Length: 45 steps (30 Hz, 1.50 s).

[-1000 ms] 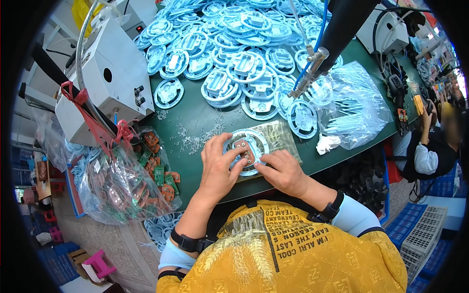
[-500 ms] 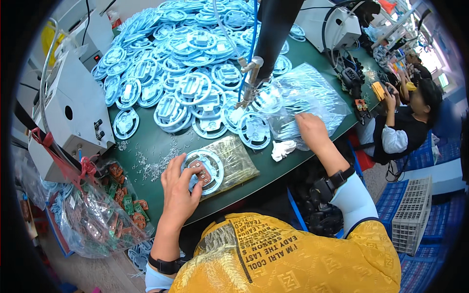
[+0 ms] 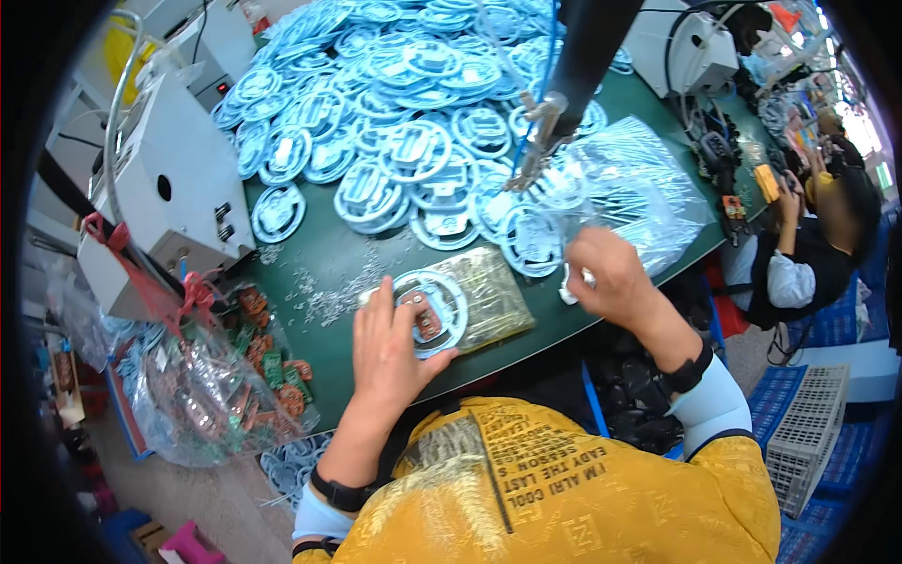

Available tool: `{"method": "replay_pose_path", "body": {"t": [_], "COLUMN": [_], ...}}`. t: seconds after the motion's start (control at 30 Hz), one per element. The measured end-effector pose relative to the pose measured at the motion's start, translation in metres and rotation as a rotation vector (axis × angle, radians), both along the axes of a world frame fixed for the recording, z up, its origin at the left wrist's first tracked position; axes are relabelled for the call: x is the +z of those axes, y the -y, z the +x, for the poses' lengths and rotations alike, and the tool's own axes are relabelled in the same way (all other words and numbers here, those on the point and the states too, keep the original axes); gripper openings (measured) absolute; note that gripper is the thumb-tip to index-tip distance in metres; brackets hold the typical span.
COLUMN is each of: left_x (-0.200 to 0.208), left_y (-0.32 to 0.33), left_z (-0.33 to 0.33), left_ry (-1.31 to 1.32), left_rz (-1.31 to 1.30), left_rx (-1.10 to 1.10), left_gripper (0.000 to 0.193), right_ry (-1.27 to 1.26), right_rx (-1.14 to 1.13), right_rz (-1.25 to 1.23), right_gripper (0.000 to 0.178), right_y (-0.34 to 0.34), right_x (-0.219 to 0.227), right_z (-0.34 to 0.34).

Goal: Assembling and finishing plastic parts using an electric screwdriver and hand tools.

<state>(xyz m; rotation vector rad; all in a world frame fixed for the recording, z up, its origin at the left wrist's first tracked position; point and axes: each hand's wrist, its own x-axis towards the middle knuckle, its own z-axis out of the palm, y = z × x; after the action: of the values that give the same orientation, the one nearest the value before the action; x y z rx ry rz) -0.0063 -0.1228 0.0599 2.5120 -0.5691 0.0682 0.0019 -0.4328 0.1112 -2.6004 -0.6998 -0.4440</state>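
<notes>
Clock positions are read from the worker's seat, 12 o'clock pointing across the bench. The blue plastic ring (image 3: 459,310) rests on a clear-wrapped package (image 3: 493,289), at about 2 o'clock from the left hand (image 3: 383,348) and between 8 and 9 o'clock from the right hand (image 3: 606,273). The left hand is nearer and in contact: fingers extended over the ring's 9 o'clock side, thumb spread along its lower rim. The ring, being round, has no long axis; the reddish-brown circuit board (image 3: 427,323) inside it runs roughly 11 to 5 o'clock, the package 2 to 8.

The right hand has its fingers curled above a crumpled white tissue (image 3: 567,289); from where I stand, I cannot tell whether it grips anything.

Surface: green worktop (image 3: 324,230). Loose small metal pieces (image 3: 338,296) lie at 10 o'clock from the ring, a heap of blue rings (image 3: 395,85) at 12, a bag of thin blue sticks (image 3: 648,193) toward 2.

Room: a white machine box (image 3: 183,193) stands at 10 o'clock; a co-worker (image 3: 803,258) sits at 3.
</notes>
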Motion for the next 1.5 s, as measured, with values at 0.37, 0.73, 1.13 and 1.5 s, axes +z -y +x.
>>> {"method": "replay_pose_path", "body": {"t": [0.37,0.73,1.13,1.5], "left_x": [-0.024,-0.021,-0.018,-0.018], "left_y": [-0.013,-0.015,-0.013,-0.014], "left_z": [-0.005,-0.002,-0.001,0.000], "left_ry": [0.015,-0.003,-0.019,-0.023], "left_rz": [-0.317,-0.293,-0.253,-0.227], "left_rx": [-0.050,-0.116,-0.155,-0.157], "left_gripper": [0.067,0.068,0.070,0.071], "right_ry": [-0.381,-0.464,-0.421,-0.401], "right_rx": [0.040,0.096,0.160,0.184], "right_rz": [0.251,0.184,0.111,0.084], "right_gripper": [0.010,0.009,0.010,0.010], "right_y": [-0.048,-0.052,-0.048,-0.053], "right_x": [-0.056,-0.049,-0.055,-0.059], "right_z": [0.001,0.007,0.011,0.014]}}
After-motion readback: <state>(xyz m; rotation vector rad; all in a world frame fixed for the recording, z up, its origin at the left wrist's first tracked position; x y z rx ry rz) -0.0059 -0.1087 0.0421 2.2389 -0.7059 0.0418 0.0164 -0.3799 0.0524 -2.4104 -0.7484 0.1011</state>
